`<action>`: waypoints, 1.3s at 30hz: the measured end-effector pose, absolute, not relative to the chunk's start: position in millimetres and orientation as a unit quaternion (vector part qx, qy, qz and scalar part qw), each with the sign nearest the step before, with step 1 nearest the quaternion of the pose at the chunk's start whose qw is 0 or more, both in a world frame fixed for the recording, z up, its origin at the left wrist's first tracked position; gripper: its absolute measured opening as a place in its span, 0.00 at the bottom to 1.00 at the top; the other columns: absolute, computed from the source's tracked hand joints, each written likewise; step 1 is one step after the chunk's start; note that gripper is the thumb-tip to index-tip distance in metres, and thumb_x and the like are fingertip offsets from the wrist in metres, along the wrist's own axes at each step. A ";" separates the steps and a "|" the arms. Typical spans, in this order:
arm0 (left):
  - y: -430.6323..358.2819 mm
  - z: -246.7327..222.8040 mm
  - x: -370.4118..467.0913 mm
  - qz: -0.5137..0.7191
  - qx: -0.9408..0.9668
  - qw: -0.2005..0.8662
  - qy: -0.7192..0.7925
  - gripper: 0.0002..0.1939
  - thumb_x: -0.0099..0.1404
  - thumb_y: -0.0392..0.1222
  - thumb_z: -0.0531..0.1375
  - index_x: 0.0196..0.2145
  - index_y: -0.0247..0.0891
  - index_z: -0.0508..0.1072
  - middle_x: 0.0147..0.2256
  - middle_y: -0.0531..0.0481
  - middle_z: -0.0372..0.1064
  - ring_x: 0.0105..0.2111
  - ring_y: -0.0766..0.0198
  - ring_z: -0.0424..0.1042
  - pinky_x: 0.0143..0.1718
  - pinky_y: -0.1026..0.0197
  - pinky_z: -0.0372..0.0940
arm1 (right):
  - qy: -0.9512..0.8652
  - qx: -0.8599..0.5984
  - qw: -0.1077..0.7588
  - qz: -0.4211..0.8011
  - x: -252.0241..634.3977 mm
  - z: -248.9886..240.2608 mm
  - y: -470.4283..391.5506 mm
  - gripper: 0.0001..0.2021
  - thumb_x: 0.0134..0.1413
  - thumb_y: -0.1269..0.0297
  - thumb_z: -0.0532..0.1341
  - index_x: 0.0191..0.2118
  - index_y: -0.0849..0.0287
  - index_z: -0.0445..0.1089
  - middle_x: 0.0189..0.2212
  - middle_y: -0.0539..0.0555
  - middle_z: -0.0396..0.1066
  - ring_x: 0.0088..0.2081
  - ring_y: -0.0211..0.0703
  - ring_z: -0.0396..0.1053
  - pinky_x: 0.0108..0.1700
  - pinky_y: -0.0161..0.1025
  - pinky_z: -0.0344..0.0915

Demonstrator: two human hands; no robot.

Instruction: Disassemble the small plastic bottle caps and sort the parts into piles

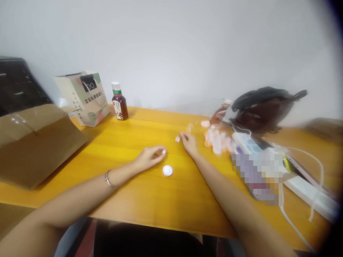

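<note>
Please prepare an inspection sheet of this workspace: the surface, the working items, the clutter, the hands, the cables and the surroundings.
Surface: yellow-brown table, plain top.
Working items: small white piece, small shiny piece and round white disc; the disc lies on the table.
Clutter: printed paper bag, dark-red bottle standing with white cap, brown container at left; blurred orange-and-white pile and dark bag at right.
Hands: left hand pinches the white piece; right hand is beside the shiny piece, contact unclear.
Cables: white cable loops at the right.
Surroundings: pale wall behind the table.
</note>
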State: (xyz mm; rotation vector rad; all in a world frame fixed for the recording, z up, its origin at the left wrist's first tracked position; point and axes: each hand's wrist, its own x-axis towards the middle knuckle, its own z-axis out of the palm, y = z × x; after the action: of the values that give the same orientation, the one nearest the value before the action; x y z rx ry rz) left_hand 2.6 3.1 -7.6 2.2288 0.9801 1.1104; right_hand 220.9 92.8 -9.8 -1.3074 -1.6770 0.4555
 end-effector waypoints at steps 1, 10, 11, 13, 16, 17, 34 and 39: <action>3.3 -7.9 2.7 0.406 0.803 0.246 0.361 0.13 0.61 0.41 0.55 0.44 0.37 0.68 0.39 0.47 0.73 0.37 0.64 0.73 0.39 0.63 0.69 | -0.678 -0.532 0.472 0.188 221.0 -9.1 87.8 0.15 0.55 0.60 0.52 0.35 0.63 0.73 0.34 0.58 0.73 0.38 0.45 0.68 0.43 0.42 0.62; 4.8 -2.6 4.6 0.409 0.801 0.280 0.337 0.14 0.64 0.42 0.53 0.46 0.36 0.70 0.43 0.44 0.71 0.42 0.61 0.70 0.46 0.58 0.64 | -0.692 -0.470 0.478 0.270 198.6 -3.2 24.7 0.14 0.53 0.56 0.54 0.30 0.59 0.71 0.31 0.53 0.72 0.34 0.41 0.69 0.39 0.37 0.64; 4.4 -1.9 5.0 0.401 0.805 0.285 0.334 0.14 0.64 0.43 0.53 0.46 0.37 0.70 0.44 0.44 0.71 0.43 0.60 0.70 0.47 0.57 0.63 | -0.699 -0.449 0.475 0.291 195.0 -2.0 20.1 0.12 0.52 0.56 0.56 0.30 0.59 0.71 0.31 0.52 0.72 0.34 0.41 0.68 0.39 0.37 0.64; 3.6 -2.4 5.8 0.394 0.800 0.302 0.336 0.14 0.64 0.44 0.53 0.46 0.37 0.68 0.42 0.45 0.71 0.41 0.62 0.70 0.45 0.58 0.64 | -0.708 -0.414 0.468 0.328 189.2 0.2 13.6 0.10 0.50 0.57 0.58 0.32 0.58 0.70 0.30 0.52 0.72 0.33 0.40 0.68 0.38 0.37 0.64; 3.2 -7.3 6.1 0.401 0.779 0.346 0.334 0.14 0.63 0.44 0.55 0.45 0.36 0.64 0.35 0.48 0.71 0.35 0.65 0.70 0.39 0.62 0.66 | -0.716 -0.397 0.460 0.343 184.8 1.8 8.8 0.10 0.46 0.59 0.62 0.35 0.58 0.70 0.28 0.51 0.72 0.30 0.39 0.68 0.35 0.37 0.65; 3.5 -9.4 6.1 0.404 0.773 0.358 0.331 0.13 0.63 0.44 0.55 0.44 0.36 0.63 0.33 0.49 0.70 0.33 0.66 0.70 0.37 0.63 0.66 | -0.720 -0.395 0.459 0.339 184.3 1.9 7.9 0.10 0.46 0.59 0.62 0.34 0.58 0.70 0.28 0.51 0.72 0.30 0.39 0.68 0.35 0.37 0.65; 5.7 -7.1 6.1 0.370 0.760 0.326 0.424 0.13 0.62 0.46 0.54 0.28 0.34 0.71 0.24 0.53 0.68 0.24 0.69 0.64 0.26 0.67 0.60 | -0.708 -0.429 0.466 0.312 181.8 2.5 2.2 0.09 0.50 0.58 0.58 0.26 0.56 0.70 0.25 0.50 0.73 0.28 0.41 0.69 0.34 0.38 0.67; 7.2 -11.9 10.0 0.401 0.698 0.409 0.430 0.13 0.59 0.46 0.57 0.26 0.33 0.73 0.23 0.51 0.70 0.24 0.68 0.67 0.28 0.66 0.63 | -0.667 -0.441 0.476 0.367 179.0 2.3 3.3 0.11 0.49 0.57 0.58 0.24 0.57 0.69 0.22 0.49 0.71 0.26 0.38 0.68 0.31 0.36 0.66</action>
State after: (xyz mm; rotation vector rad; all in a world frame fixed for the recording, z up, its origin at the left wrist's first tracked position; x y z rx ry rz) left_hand 10.0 7.2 -11.9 1.7584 1.0821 1.0098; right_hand 179.0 3.3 2.3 -1.0774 -1.6298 0.8959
